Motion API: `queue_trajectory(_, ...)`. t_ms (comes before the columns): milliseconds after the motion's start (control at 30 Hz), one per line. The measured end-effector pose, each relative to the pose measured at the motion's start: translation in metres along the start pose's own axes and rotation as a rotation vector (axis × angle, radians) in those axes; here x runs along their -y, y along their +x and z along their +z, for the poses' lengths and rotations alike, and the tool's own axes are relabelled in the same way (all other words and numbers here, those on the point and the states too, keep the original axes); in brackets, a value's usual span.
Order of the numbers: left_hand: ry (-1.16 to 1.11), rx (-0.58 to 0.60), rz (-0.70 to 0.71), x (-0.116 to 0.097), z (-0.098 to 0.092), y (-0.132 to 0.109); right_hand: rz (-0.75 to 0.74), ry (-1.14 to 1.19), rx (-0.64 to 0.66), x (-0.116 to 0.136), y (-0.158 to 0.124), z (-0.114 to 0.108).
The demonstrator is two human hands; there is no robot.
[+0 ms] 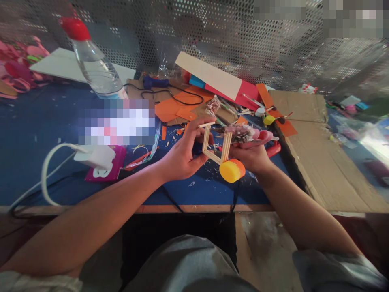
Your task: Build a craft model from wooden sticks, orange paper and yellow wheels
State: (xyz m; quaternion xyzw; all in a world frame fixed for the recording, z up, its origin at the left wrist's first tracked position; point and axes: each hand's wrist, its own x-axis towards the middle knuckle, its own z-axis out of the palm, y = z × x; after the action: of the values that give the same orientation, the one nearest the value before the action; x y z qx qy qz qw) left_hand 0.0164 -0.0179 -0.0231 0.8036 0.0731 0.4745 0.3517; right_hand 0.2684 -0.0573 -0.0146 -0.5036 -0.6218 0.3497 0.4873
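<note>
My left hand (pixel 185 152) is closed on a small frame of light wooden sticks (pixel 225 148), thumb low and fingers behind. A single short stick (pixel 207 124) lies across the frame's upper left corner, by the fingertips. At the frame's lower right sits a yellow and orange round cap (pixel 232 170). My right hand (pixel 253 157) grips a grimy pink hot glue gun (pixel 258 137) from below, with a pale glue stick poking out at its rear. The gun's nozzle points left, close to the stick frame; whether they touch is unclear.
A clear bottle with a red cap (pixel 97 65) leans at the back left. Nearer are a magenta power socket with a white charger (pixel 99 158) and cables. Orange sheets (pixel 170 106), stick scraps and a blue-handled corded tool (pixel 154 82) lie behind. Cardboard (pixel 322 162) covers the right side.
</note>
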Motion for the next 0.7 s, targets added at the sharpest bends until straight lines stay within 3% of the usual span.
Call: queue_trajectory(700, -0.002, -0.020, -0.013, -0.001, 0.001, 0.000, -0.037, -0.022, 0.026, 0.012, 0.002, 0.001)
